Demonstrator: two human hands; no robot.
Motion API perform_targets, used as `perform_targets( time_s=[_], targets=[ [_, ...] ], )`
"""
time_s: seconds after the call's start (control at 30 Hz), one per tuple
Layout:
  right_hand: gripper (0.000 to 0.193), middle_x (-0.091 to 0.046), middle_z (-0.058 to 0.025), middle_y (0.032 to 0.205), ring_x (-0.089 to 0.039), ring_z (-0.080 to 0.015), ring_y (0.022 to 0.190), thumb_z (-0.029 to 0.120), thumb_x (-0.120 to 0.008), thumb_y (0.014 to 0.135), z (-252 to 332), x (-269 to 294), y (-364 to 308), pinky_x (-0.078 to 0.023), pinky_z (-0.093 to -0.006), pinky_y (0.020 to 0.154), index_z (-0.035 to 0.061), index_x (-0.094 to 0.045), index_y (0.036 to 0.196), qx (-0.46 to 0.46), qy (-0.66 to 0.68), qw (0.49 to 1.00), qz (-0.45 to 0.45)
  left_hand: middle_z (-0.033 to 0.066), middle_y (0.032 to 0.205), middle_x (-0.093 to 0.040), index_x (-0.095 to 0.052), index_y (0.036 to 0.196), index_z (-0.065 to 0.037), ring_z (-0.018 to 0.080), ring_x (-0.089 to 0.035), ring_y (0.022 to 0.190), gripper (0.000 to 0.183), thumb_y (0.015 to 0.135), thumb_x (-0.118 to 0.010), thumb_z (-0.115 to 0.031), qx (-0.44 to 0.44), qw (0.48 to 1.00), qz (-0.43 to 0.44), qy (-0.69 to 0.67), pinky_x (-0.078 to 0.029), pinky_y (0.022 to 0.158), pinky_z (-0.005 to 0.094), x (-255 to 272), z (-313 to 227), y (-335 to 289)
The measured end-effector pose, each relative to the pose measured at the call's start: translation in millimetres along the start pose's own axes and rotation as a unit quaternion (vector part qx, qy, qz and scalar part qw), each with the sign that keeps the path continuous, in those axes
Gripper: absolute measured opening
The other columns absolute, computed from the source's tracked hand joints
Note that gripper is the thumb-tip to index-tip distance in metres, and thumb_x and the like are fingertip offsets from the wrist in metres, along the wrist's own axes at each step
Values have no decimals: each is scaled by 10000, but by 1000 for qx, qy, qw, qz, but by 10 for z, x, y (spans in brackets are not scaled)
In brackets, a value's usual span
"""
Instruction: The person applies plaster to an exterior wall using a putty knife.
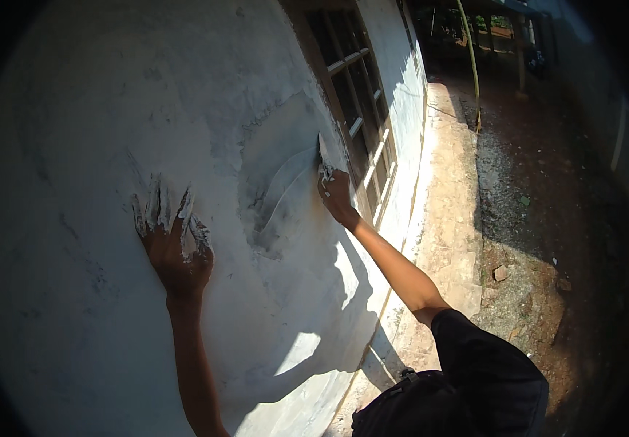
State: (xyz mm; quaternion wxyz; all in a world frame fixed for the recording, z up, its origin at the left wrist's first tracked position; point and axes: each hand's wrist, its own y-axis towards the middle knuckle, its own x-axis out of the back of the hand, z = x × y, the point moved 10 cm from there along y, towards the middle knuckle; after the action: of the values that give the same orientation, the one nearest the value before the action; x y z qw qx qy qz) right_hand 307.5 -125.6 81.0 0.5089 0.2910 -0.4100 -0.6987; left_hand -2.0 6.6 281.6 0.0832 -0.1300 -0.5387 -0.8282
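My left hand (pixel 176 251) rests against the pale plastered wall (pixel 96 146), its fingers spread and caked with whitish paste. To the right, my right hand (pixel 336 195) is closed around a putty knife (pixel 319 149), whose thin blade stands edge-on to me at the wall, close to the window frame. Paste also coats the fingers of that hand. Between the two hands lies a darker grey, damp-looking patch of filler (pixel 282 171) with curved stroke ridges and a ragged edge. The knife's handle is mostly hidden in my grip.
A brown wooden window frame (pixel 333 109) with light glazing bars is set in the wall right of the patch. Below runs a sunlit paved ledge (pixel 445 218), beside gravelly ground with loose stones (pixel 501 273). A thin pole (pixel 471 65) stands farther off.
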Motion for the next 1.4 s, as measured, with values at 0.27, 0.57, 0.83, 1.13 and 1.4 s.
perform_targets(
  time_s=[0.27, 0.57, 0.83, 1.13, 1.4],
  targets=[
    [169, -515, -166, 791, -549, -329, 721, 20, -620, 679, 2007, -235, -765, -478, -409, 627, -36, -579, 834, 77, 30, 991, 107, 246, 1025, -560, -585, 1108, 0, 440, -515, 1036, 482, 732, -526, -296, 25, 999, -15, -24, -323, 962, 545, 6, 155, -155],
    [256, -561, -203, 913, -598, -343, 800, -30, -593, 685, 2090, 264, -1183, -509, -382, 718, -60, -566, 938, -1, 147, 978, 146, 163, 1216, -540, -591, 1128, -36, 333, -472, 1179, 336, 849, -459, -168, 1, 1000, -24, 20, -282, 1031, 504, 8, 3, 15],
    [98, -478, -224, 793, -542, -356, 691, -6, -574, 722, 1936, -60, -901, -463, -408, 605, -76, -524, 677, -42, 21, 986, 162, 149, 1235, -531, -598, 1127, -49, 322, -447, 1205, 329, 857, -448, -160, 13, 999, -19, 27, -250, 1052, 489, 7, 80, -71],
    [151, -493, -237, 858, -548, -381, 806, 61, -599, 727, 2549, -386, -1573, -493, -431, 692, -78, -561, 772, -7, -6, 942, 336, 156, 1238, -524, -601, 1126, -51, 312, -475, 1178, 336, 846, -443, -149, 30, 999, -9, 7, -256, 1048, 490, -40, 88, -66],
    [61, -514, -234, 861, -574, -367, 734, -30, -563, 705, 1969, 284, -874, -493, -385, 637, -71, -556, 751, -60, 67, 987, 134, 225, 1065, -580, -607, 1062, 2, 405, -531, 1049, 349, 785, -527, -193, 24, 999, -17, 12, -317, 988, 518, 1, 30, -24]
  ],
)
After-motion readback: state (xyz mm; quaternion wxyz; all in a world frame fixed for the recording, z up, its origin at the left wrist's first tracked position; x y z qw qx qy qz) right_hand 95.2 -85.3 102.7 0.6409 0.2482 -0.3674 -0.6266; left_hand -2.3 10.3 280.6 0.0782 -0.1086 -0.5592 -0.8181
